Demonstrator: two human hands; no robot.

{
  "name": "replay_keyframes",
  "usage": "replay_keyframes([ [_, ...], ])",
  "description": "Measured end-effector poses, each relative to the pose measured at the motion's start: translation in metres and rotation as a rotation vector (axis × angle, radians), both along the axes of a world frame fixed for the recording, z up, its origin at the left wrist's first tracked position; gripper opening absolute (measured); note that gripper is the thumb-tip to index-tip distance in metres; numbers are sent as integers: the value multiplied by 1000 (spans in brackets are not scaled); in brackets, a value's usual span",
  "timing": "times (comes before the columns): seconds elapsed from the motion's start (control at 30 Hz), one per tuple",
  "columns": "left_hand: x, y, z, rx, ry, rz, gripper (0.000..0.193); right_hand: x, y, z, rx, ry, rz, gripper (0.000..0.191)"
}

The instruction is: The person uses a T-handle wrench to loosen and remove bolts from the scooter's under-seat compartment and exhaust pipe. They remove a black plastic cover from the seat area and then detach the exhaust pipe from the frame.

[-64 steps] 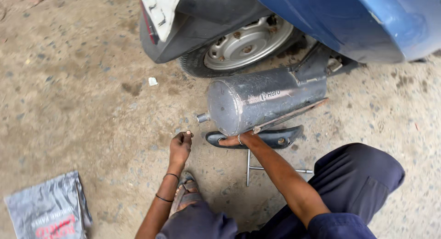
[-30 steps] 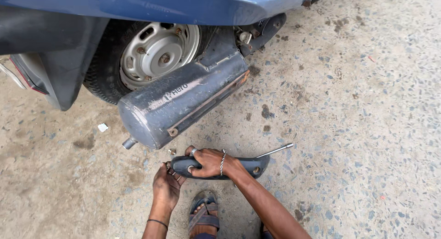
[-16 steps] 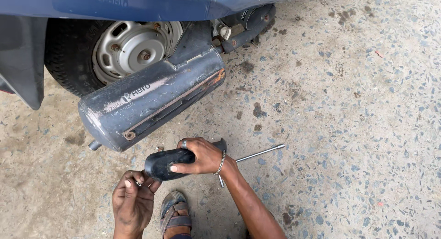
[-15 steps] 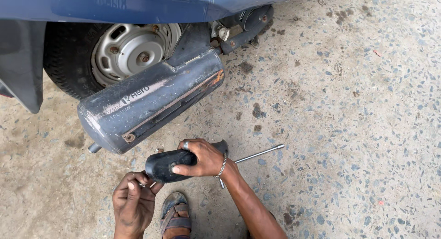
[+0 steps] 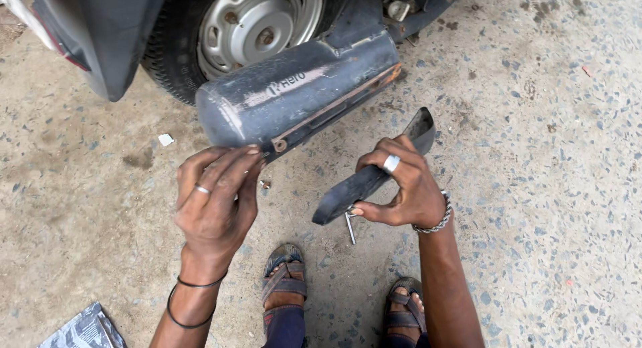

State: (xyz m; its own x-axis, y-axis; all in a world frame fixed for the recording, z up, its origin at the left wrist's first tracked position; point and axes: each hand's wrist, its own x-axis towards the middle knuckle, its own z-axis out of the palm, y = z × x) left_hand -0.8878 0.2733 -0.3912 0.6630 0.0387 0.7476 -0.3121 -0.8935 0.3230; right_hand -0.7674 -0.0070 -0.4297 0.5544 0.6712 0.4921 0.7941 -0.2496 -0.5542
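Right hand (image 5: 404, 187) grips black cover (image 5: 371, 177) | left hand (image 5: 217, 201) half-open at muffler (image 5: 294, 94) | grey packet (image 5: 83, 331) bottom-left

The curved black plastic cover (image 5: 372, 177) tilts above the ground; the dusty grey exhaust muffler (image 5: 294, 94) slants beside it.

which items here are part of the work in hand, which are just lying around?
In hand:
- left hand, fingertips at the grey exhaust muffler
- right hand gripping the black curved cover
- metal tool on the ground below it

Lying about:
- plastic packet
- white scrap
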Motion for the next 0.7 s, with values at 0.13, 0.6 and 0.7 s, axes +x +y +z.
replay_keyframes([
  [0.13, 11, 6, 6, 114, 15, 10, 41, -10, 8, 20, 8, 24, -47, 49],
  [0.6, 6, 10, 11, 63, 82, -66, 35, -14, 16, 27, 5, -5, -96, 57],
  [0.7, 3, -2, 18, 27, 106, 0, 31, -11, 16, 25, 11, -17, -96, 57],
])
